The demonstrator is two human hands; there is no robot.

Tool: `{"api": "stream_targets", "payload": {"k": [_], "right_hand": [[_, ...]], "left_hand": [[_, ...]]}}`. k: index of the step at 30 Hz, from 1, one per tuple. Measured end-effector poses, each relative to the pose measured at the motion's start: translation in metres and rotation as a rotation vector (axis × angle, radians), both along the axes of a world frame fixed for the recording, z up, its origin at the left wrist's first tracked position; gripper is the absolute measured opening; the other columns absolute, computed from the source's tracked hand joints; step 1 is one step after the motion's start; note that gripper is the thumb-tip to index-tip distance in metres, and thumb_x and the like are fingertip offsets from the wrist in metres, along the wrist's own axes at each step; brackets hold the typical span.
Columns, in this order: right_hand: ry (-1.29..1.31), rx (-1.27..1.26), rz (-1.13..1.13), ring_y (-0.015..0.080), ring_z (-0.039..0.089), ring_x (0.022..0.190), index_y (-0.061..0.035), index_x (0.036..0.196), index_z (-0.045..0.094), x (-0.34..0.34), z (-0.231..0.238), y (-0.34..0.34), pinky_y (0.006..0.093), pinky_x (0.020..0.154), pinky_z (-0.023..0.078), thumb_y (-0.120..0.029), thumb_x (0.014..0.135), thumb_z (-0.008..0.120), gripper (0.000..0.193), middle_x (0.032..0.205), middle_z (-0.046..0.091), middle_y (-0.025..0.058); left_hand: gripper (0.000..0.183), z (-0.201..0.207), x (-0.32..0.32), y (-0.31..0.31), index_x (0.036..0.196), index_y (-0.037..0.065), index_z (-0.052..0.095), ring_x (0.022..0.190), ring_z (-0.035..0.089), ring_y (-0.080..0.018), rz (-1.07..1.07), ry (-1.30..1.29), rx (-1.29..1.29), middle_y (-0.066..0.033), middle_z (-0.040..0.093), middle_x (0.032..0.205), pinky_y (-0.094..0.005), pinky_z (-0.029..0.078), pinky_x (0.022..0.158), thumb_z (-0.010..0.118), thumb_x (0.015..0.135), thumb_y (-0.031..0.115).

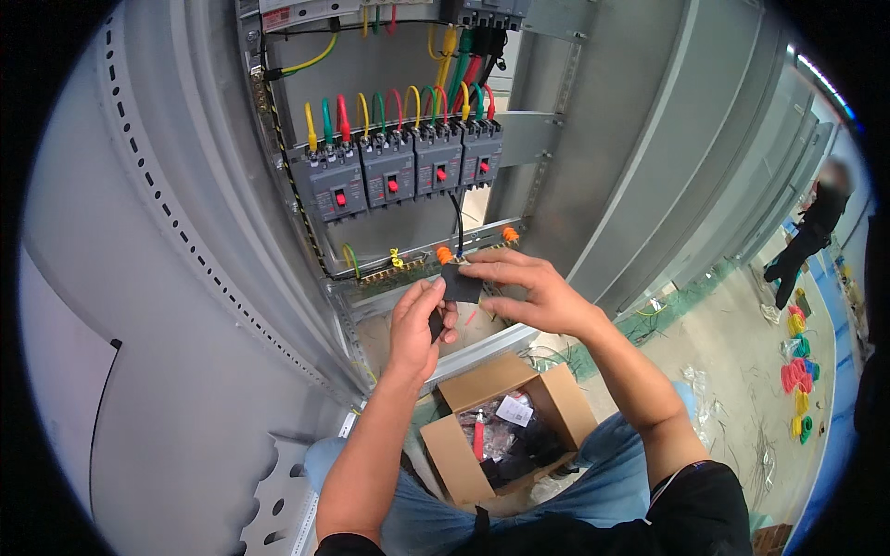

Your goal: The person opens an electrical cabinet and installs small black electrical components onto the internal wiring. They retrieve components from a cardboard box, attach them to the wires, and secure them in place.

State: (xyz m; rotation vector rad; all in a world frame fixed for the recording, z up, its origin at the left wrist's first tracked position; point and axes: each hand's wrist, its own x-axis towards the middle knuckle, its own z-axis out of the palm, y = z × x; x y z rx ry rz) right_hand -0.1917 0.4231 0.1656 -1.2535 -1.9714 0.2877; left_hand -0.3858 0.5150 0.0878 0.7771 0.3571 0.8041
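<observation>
My left hand is closed, with thumb and fingers pinching a flat black rectangular piece. More black material shows in that palm; whether it is a separate piece I cannot tell. The fingers of my right hand are stretched out and apart, with the fingertips at the upper right edge of the black piece. Just above both hands runs the cabinet's lower rail, carrying orange insulators. A row of grey circuit breakers with red toggles sits higher up, with yellow, green and red wires on top.
An open cardboard box with bagged parts and a red-handled tool stands between my legs. Grey cabinet panels flank the frame on both sides. Coloured wire coils and scraps lie on the right floor. Another person stands far right.
</observation>
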Motion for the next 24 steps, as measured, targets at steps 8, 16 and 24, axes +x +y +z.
{"api": "stream_targets", "payload": {"k": [8,16,24], "right_hand": [[0.663,-0.128,-0.195,0.0117,0.067,0.071,0.0054,0.110,0.068,-0.005,-0.019,0.013,0.0276,0.065,0.054,-0.012,0.101,0.066,0.020,0.086,0.068,0.0055],[0.562,0.500,-0.356,0.0025,0.046,0.064,-0.0038,0.097,0.053,0.031,0.074,0.097,0.0231,0.055,0.037,-0.012,0.100,0.067,0.017,0.069,0.051,-0.0039],[0.419,0.750,-0.493,0.0144,0.053,0.059,-0.0005,0.098,0.056,0.061,0.146,0.177,0.0331,0.059,0.047,-0.016,0.093,0.072,0.023,0.067,0.059,0.0077]], "left_hand": [[0.036,0.005,-0.001,-0.002,0.099,0.009,0.060,0.063,0.048,-0.0098,0.016,0.090,0.056,-0.0022,0.056,0.081,-0.0247,0.035,0.048,0.052,0.108,0.042],[0.053,-0.002,-0.002,0.000,0.112,0.005,0.064,0.063,0.051,-0.0112,0.017,0.009,-0.136,-0.0052,0.061,0.084,-0.0262,0.036,0.049,0.050,0.105,0.055],[0.059,-0.004,0.007,-0.001,0.140,0.003,0.053,0.077,0.056,-0.0143,0.016,-0.058,-0.218,-0.0084,0.066,0.096,-0.0311,0.045,0.062,0.050,0.105,0.051]]}}
